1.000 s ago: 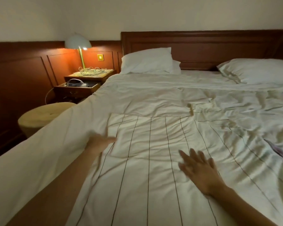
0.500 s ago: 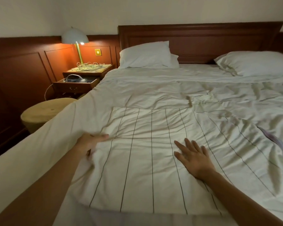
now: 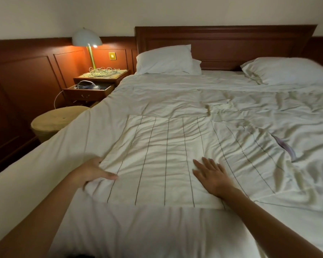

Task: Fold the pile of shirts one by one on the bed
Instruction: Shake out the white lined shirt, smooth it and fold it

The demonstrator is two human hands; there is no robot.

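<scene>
A white shirt with thin dark stripes [image 3: 166,161] lies spread flat on the white bed [image 3: 157,229], its right part rumpled. My left hand [image 3: 93,170] is at the shirt's left edge, thumb on top of the cloth and fingers tucked under it, pinching the edge. My right hand [image 3: 211,174] lies flat on the shirt's middle, fingers straight and spread. More rumpled white cloth [image 3: 287,164] with a purple-patterned bit [image 3: 285,148] lies to the right.
Two pillows [image 3: 164,60] [image 3: 287,70] lean at the dark wooden headboard [image 3: 226,41]. Left of the bed stand a nightstand [image 3: 99,81] with an open drawer, cables and a lit lamp [image 3: 87,39], and a round yellow stool [image 3: 58,121].
The view has tipped down toward the shirt's near hem. My left hand slid nearer along the shirt's left edge and took hold of it. My right hand stays flat on the cloth.
</scene>
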